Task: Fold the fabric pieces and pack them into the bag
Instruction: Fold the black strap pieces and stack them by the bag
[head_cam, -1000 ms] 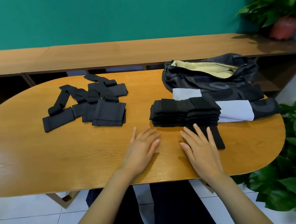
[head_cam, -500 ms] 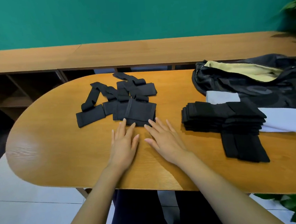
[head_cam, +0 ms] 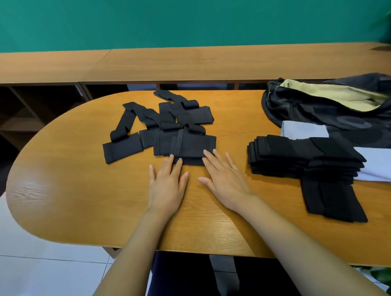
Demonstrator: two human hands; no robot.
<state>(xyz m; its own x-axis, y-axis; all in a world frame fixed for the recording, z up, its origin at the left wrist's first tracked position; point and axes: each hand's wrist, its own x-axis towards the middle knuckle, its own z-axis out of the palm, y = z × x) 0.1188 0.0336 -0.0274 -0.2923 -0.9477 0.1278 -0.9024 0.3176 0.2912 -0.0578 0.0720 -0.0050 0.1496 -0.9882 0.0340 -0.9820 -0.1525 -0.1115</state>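
both forearms reach in from the bottom edge, angled toward each other over the wooden table [head_cam: 78, 202]. the left hand [head_cam: 167, 186] lies palm down on the wood, fingers straight and a little fanned, gripping nothing. the right hand [head_cam: 227, 180] mirrors it just beside, flat and palm down, fingers spread, thumb pointing inward, holding nothing either. fingertips of both hands meet the near edge of the nearest piece [head_cam: 189, 146], a flat black rectangle lying on the tabletop. beyond it sprawl the loose fabric pieces [head_cam: 162, 117], black strips and rectangles overlapping in a jumble toward the table's far side. off to the right, well apart from the hands, sits the folded stack [head_cam: 301, 159], neat black layers with a couple of pieces laid crosswise toward the near edge. the stack rests partly on a white cloth [head_cam: 381, 167]. farther right and back, the bag [head_cam: 337, 110] lies slumped on the table, dark, mouth agape, pale yellow lining showing. behind the table runs a long wooden bench [head_cam: 184, 63], and above that a green wall [head_cam: 180, 14].
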